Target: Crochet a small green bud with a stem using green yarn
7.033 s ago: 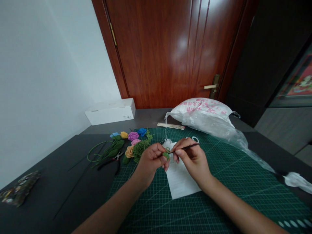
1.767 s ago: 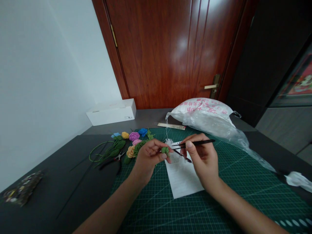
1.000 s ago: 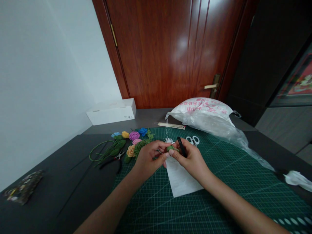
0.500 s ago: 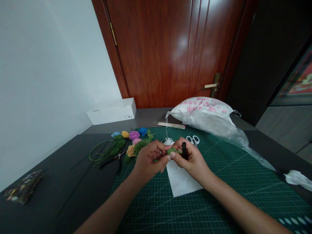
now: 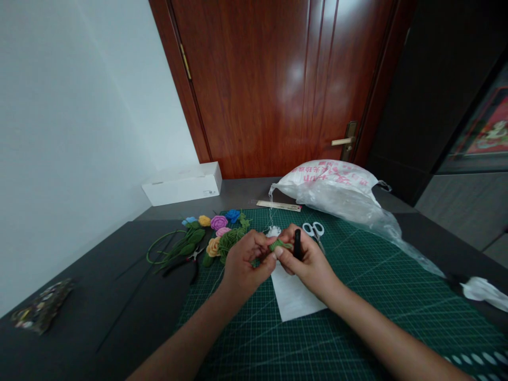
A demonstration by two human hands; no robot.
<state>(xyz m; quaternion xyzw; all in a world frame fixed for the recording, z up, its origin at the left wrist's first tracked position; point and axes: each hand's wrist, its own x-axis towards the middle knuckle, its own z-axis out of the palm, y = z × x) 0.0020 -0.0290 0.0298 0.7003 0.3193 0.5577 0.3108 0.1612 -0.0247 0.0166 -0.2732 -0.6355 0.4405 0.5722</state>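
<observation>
My left hand (image 5: 246,260) and my right hand (image 5: 305,258) meet over the green cutting mat (image 5: 357,296), both pinching a small green crocheted piece (image 5: 279,245) between fingertips. The right hand also keeps a thin black crochet hook (image 5: 297,244) tucked upright in its fingers. A white sheet of paper (image 5: 293,297) lies on the mat just under the hands. A thin white thread rises behind the hands toward the plastic bag.
Crocheted flowers (image 5: 217,222) with green stems, green wire (image 5: 159,248) and small pliers (image 5: 186,260) lie left of the mat. Scissors (image 5: 313,229), a wooden ruler (image 5: 278,205) and a big plastic bag (image 5: 337,193) sit behind. A white box (image 5: 182,183) stands by the door.
The right hand, which held the hook out level and apart from the piece, has turned the hook upright into its palm and joined the left hand in pinching the green piece.
</observation>
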